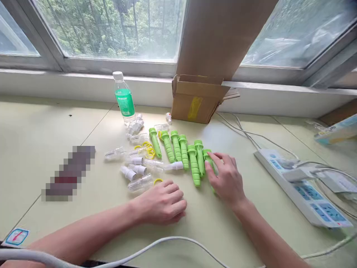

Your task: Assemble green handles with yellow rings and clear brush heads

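Note:
My right hand (227, 178) has its thumb and index finger on a green plastic spike (206, 153) with a threaded top, the rightmost in a row. The hand covers most of this spike's lower part. Several more ribbed green spikes (193, 167) lie side by side to its left. My left hand (164, 203) rests on the table with its fingers curled under, so I cannot see whether anything is inside. Just beyond it are clear plastic tubes (141, 183), white threaded caps (128, 173) and yellow rings (150, 152), loosely heaped.
Behind the parts stand a water bottle (124, 100) with a green label and a cardboard box (196, 100). A power strip (304, 190) with plugged-in cables lies on the right. A white cable (173, 238) crosses the near edge. A blurred dark object (69, 173) lies left.

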Tool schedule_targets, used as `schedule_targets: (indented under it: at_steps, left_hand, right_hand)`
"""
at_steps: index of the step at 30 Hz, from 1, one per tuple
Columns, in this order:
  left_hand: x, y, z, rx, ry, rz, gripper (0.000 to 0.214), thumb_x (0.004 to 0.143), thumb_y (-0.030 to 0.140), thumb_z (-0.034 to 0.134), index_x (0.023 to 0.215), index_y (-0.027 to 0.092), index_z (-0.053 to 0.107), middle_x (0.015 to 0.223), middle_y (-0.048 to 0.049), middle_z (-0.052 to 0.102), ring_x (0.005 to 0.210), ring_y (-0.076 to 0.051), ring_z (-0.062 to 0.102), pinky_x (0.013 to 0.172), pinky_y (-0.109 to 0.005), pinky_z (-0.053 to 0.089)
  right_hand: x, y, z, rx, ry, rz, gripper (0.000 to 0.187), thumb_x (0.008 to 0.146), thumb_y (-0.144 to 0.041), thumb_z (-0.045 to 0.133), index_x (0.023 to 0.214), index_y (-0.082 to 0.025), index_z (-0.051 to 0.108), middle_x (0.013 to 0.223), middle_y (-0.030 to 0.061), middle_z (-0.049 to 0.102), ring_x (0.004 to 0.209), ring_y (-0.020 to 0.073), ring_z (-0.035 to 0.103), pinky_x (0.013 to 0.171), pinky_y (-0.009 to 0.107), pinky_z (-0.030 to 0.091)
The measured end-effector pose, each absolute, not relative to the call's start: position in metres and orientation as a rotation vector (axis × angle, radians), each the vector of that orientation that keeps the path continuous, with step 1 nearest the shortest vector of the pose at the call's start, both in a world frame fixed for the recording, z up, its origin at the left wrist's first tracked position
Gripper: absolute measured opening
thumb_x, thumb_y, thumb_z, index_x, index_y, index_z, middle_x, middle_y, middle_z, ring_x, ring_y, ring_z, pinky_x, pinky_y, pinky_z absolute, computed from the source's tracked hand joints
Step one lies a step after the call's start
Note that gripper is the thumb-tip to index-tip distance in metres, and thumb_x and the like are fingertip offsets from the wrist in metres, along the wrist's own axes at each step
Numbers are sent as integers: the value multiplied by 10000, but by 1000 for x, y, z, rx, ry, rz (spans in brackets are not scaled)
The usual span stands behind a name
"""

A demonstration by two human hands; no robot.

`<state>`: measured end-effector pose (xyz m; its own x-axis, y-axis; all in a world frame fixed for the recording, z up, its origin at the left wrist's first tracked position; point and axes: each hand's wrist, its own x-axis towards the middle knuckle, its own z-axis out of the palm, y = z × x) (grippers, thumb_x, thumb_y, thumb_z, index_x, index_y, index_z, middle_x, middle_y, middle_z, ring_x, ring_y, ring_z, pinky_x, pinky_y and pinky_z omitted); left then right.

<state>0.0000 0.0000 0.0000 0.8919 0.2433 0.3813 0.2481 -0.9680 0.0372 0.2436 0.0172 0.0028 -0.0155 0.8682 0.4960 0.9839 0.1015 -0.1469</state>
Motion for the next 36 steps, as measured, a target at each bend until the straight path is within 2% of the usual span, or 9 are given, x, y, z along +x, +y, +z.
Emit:
schedule_targets:
  at_steps: [5, 7, 15, 24, 31, 36]
  left_hand:
    - [9, 12, 1, -2956, -352, -639, 244, 932, 273, 400, 756, 157, 522, 699, -32, 544, 667, -160, 470, 642, -316, 369]
    - [12, 17, 1, -2926, -336, -646, 257, 937, 279, 397, 743, 159, 516, 693, -28, 541, 660, -157, 468, 616, -311, 354]
    - [10, 22, -1, -2879, -388, -623, 258, 942, 277, 399, 740, 159, 508, 716, -28, 534, 665, -151, 470, 612, -306, 353]
    - [2, 12, 3, -2791, -589, -388, 123, 901, 141, 415, 843, 147, 522, 755, -50, 538, 723, -185, 504, 640, -327, 375]
    - [-2, 10, 7, -2748, -624, -279, 124, 884, 95, 405, 838, 147, 508, 774, -57, 532, 697, -182, 496, 586, -316, 354]
    - [-1, 6, 10, -2755, -612, -260, 129, 886, 85, 398, 847, 142, 507, 791, -66, 538, 714, -183, 508, 611, -316, 375]
  right_hand:
    - [245, 19, -5, -1704, -2007, -295, 420, 907, -348, 472, 1240, -120, 590, 1129, 141, 533, 1023, 288, 484, 910, 424, 463]
    - [246, 20, -7, -1710, -2027, -277, 428, 906, -356, 473, 1245, -121, 585, 1158, 150, 504, 1056, 301, 464, 938, 445, 446]
    - [248, 19, -10, -1774, -2029, -240, 463, 908, -374, 461, 1288, -124, 546, 1220, 164, 442, 1116, 323, 430, 961, 468, 430]
    - [249, 17, -2, -1780, -1985, -277, 460, 918, -379, 438, 1286, -126, 548, 1215, 164, 435, 1119, 317, 435, 959, 460, 433]
    - [248, 16, -4, -1791, -1993, -241, 460, 915, -376, 442, 1296, -137, 536, 1224, 161, 436, 1114, 314, 441, 949, 460, 440]
    - [248, 16, -4, -1792, -1996, -243, 460, 915, -375, 443, 1297, -134, 534, 1223, 162, 437, 1120, 313, 442, 958, 458, 434]
